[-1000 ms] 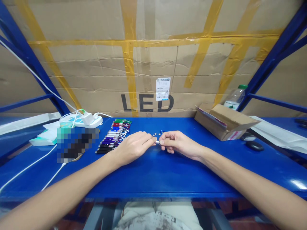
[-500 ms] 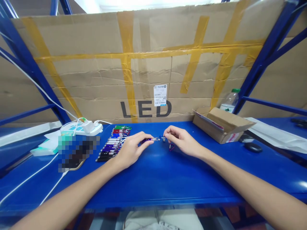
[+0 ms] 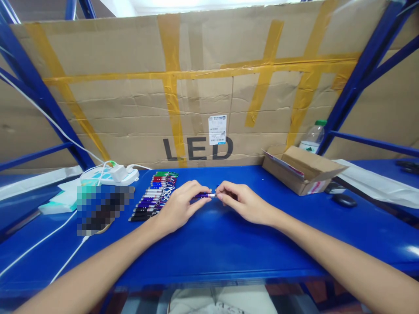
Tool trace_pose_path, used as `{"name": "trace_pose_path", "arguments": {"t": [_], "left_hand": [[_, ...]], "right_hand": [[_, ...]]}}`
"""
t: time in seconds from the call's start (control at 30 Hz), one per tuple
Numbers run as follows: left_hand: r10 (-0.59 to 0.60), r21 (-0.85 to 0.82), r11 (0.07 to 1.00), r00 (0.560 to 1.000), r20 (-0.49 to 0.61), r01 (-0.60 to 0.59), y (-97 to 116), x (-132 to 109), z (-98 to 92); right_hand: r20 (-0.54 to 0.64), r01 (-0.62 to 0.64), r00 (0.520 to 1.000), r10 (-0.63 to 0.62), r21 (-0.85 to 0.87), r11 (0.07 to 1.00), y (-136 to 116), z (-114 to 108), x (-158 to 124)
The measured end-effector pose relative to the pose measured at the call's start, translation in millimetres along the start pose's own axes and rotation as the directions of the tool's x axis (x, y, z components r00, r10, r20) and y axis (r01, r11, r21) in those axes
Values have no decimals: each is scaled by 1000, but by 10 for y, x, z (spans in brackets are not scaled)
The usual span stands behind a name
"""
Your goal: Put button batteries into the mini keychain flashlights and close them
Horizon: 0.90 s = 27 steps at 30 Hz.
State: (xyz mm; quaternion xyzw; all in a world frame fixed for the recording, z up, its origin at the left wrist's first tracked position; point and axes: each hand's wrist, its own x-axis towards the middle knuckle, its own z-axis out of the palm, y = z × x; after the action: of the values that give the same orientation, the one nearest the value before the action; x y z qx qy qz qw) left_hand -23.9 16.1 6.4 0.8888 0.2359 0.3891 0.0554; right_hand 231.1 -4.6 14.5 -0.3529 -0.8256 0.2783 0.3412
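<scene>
My left hand (image 3: 180,204) pinches a slim purple mini flashlight (image 3: 205,195), its silver end pointing right. At that silver end, my right hand (image 3: 244,201) is closed, thumb and fingertips pressed together around a small carabiner clip that is mostly hidden by the fingers. The fingertips touch or nearly touch the flashlight's tip; I cannot tell which. Left of my left hand lies a row of mini flashlights (image 3: 150,198) in green, red, blue, silver, purple and black, with carabiner clips (image 3: 168,192) at their right ends.
An open cardboard box (image 3: 294,172), a bottle (image 3: 312,137) and a black mouse (image 3: 344,200) are on the right. At left are a power strip (image 3: 127,178), white cables and a blurred-out dark object (image 3: 106,211). A large cardboard sheet (image 3: 131,109) stands behind the blue table (image 3: 222,248).
My right hand has moved left, bringing its clip up to the flashlight's silver end. The purple clip that dangled below it is no longer visible. My left hand keeps its grip.
</scene>
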Motion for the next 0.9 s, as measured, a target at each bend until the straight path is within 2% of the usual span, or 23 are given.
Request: {"name": "trace_pose_path", "arguments": {"t": [0.17,0.27,0.33,0.47,0.53,0.67,0.8,0.9], "left_hand": [[-16,17,1000,1000,7,16,12,6,-2],[-70,35,997,997,35,68,1,9,-7],[-108,46,993,992,58,105,-18,8,-10],[-155,60,987,984,90,150,-60,4,-15],[-161,67,986,983,89,155,-71,5,-17],[-160,77,985,984,81,154,-73,10,-17],[-159,77,985,984,79,153,-67,11,-17],[-158,77,985,984,76,152,-68,8,-17]], "right_hand": [[-13,-26,1000,25,-47,999,6,-1,22],[-98,-75,993,60,-167,983,59,-59,47],[-108,-115,990,90,-263,958,114,-123,59],[30,-96,991,129,-506,857,219,-231,51],[100,-71,983,154,-571,818,247,-245,39],[157,-42,977,148,-534,844,246,-219,28],[203,30,978,52,-385,923,226,-195,36],[232,23,972,34,-241,970,206,-182,42]]}}
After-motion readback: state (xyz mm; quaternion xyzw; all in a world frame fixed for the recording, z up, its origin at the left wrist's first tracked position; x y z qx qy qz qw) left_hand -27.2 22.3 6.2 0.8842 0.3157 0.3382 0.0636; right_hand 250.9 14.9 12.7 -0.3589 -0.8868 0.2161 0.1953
